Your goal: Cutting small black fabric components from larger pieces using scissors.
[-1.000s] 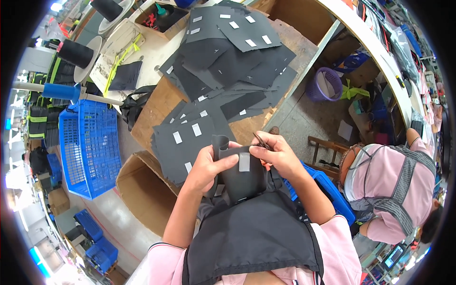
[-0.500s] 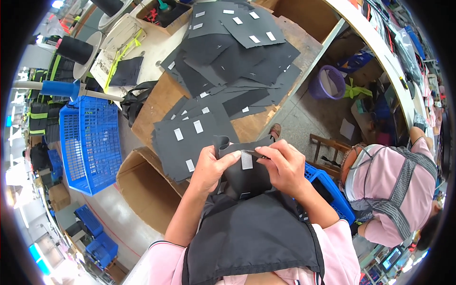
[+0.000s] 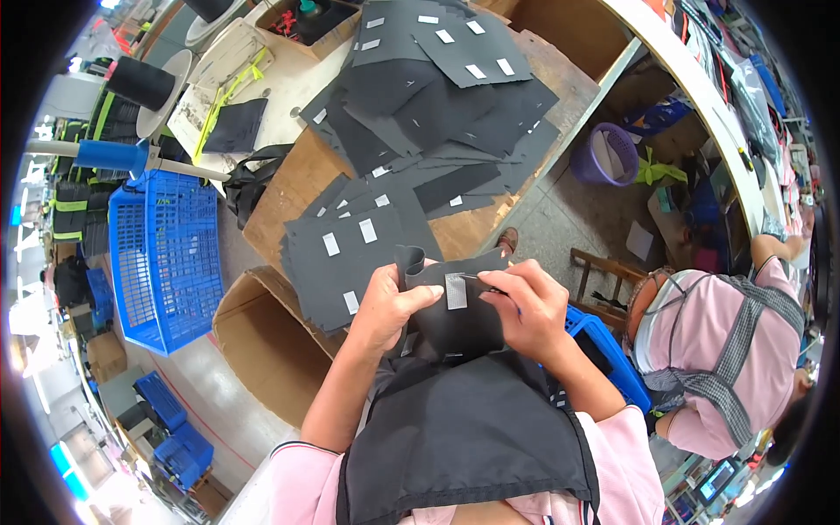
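From my remote seat I look down on the two bare hands working at the lower middle of the frame, just above the black apron (image 3: 472, 429). The left hand (image 3: 383, 308) grasps a black sheet (image 3: 451, 331), its thumb pressed on the face of the piece and its fingers mostly hidden behind. The sheet sits at the centre of the frame, a little below the middle, and its upper left edge curls over into a loose roll. A pale rectangular patch (image 3: 456, 291) lies on it, right of the left thumb.

The right hand (image 3: 531, 306) is closed around a slim dark tool (image 3: 471, 276), whose tip points left at the top of the patch; the fingers hide most of the tool, and I can't tell whether that tip touches.

Above the hands I see the wooden bench (image 3: 276, 214), carrying a stack of black pieces (image 3: 394, 236) with pale patches and, at the upper middle, a larger heap (image 3: 437, 114) of similar ones. An open cardboard box (image 3: 262, 385) stands left of the left forearm, with a blue basket (image 3: 166, 306) farther left. At the upper right I make out a purple bin (image 3: 581, 164), and at the right a co-worker (image 3: 713, 350) in pink.
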`<state>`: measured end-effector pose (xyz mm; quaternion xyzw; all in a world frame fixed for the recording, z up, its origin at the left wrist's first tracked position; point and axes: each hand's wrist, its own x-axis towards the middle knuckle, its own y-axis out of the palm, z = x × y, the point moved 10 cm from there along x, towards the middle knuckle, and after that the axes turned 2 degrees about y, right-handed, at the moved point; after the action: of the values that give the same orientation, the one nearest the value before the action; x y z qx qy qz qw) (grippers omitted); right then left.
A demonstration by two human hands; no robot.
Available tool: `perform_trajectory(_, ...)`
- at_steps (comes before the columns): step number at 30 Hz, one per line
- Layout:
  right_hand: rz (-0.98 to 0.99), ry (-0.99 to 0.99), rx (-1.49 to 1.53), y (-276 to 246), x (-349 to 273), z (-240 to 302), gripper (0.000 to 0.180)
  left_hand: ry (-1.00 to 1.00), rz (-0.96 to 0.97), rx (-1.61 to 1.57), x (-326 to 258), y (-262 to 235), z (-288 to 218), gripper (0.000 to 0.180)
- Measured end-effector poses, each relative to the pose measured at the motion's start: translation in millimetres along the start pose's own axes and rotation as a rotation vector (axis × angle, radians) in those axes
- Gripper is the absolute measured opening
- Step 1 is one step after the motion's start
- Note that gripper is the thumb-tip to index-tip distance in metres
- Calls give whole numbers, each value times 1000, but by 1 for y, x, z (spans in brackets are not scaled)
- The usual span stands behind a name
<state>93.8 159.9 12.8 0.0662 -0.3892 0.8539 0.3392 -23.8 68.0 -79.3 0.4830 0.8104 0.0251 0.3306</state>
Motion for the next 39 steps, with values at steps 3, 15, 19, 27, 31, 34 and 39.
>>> perform_trajectory(3,58,168,135,9,2,-16,27,-20,9,16,0,3,-4,31)
perform_trajectory(15,9,-7,-29,13,17,6,29,109,-109,2,-3,-13,-11,24)
perform_trajectory(19,46,-65,-58,21,31,13,30,121,-89,-13,-1,-9,-15,24)
perform_trajectory(27,-128,328,134,4,43,-65,30,229,-493,50,-23,-115,-46,42)
perform_trajectory(31,-48,525,-5,24,70,-150,31,257,-821,419,-22,-235,8,71)
perform_trajectory(34,-62,508,-156,31,111,-181,29,122,-944,727,-23,-210,0,85)
perform_trajectory(39,-108,324,-368,62,183,-224,23,444,-1102,1135,-35,-166,-52,83)
